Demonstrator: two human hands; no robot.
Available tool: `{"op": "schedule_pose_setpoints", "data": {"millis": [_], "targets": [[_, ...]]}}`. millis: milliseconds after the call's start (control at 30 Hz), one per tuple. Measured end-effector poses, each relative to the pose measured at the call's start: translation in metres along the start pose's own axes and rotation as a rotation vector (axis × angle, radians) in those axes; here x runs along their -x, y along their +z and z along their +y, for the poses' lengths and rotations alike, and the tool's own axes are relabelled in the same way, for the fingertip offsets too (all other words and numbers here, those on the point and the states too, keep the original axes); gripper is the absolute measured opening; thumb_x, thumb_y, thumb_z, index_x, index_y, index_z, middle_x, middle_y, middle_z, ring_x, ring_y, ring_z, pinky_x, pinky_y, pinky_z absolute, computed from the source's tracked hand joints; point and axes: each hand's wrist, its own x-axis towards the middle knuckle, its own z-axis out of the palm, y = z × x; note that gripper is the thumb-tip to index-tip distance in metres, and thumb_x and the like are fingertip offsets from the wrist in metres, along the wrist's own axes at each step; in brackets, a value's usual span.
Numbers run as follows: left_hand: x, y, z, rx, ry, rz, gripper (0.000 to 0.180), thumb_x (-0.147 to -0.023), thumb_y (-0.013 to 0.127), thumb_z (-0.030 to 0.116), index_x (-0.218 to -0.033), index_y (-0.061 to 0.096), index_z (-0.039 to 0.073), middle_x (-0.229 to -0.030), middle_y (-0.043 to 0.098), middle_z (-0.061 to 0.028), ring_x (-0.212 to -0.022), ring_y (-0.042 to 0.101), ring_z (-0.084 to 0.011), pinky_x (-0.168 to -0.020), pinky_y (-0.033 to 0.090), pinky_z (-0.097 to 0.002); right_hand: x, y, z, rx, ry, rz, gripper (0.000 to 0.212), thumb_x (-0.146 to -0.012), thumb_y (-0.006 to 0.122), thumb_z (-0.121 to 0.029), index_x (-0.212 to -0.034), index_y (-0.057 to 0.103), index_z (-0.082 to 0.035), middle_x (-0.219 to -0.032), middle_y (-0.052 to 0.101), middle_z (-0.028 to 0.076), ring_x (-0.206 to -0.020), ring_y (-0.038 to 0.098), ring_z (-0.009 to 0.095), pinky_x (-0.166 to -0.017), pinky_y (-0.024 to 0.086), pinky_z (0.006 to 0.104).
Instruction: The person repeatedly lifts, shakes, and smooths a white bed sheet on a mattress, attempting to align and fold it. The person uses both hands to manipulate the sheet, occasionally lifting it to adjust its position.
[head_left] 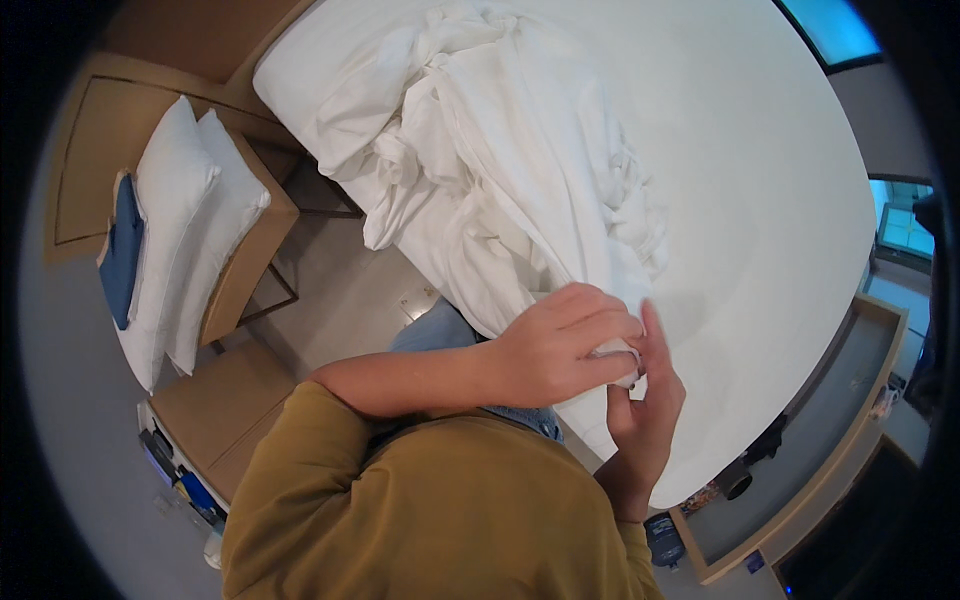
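Note:
A large crumpled white bed sheet or cover (520,150) lies heaped on the bed (760,160), running from its far side down to my hands. My left hand (570,345) reaches across my body, closed, its fingers curled round a bunched end of this white cloth. Touching it from the right is my right hand (650,405), which pinches the same end, one finger pointing up. A small bit of the cloth shows between the two hands; the rest of the grip is hidden by my fingers.
At the left, two white pillows (175,230) and a blue cushion (122,250) lean on a brown seat (262,200). A brown box-like cabinet (235,400) stands nearer. To the right are a wooden-edged shelf (800,510) and a large blue water bottle (664,540).

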Motion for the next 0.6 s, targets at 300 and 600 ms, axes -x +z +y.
{"op": "schedule_pose_setpoints", "data": {"millis": [300, 600], "targets": [[0.068, -0.026, -0.045, 0.101, -0.524, -0.133, 0.021, -0.078, 0.068, 0.016, -0.095, 0.062, 0.006, -0.091, 0.061, -0.009, -0.082, 0.058, -0.0279, -0.074, 0.046, -0.0375, -0.004, 0.01, -0.002, -0.199, 0.241, 0.155, 0.017, -0.077, 0.054, 0.004, -0.092, 0.061, 0.004, -0.08, 0.063, 0.008, -0.073, 0.057, 0.012, -0.067, 0.044, 0.0232], [0.121, -0.019, -0.116, -0.077, -0.751, -0.306, 0.049, -0.072, 0.056, -0.001, -0.118, 0.06, 0.016, -0.115, 0.05, -0.0101, -0.094, 0.056, -0.027, -0.081, 0.047, -0.0356, -0.001, 0.015, -0.024, -0.36, 0.187, 0.431, 0.011, -0.085, 0.057, -0.007, -0.083, 0.057, 0.003, -0.073, 0.055, 0.003, -0.066, 0.046, 0.007, -0.061, 0.034, 0.019]]}}
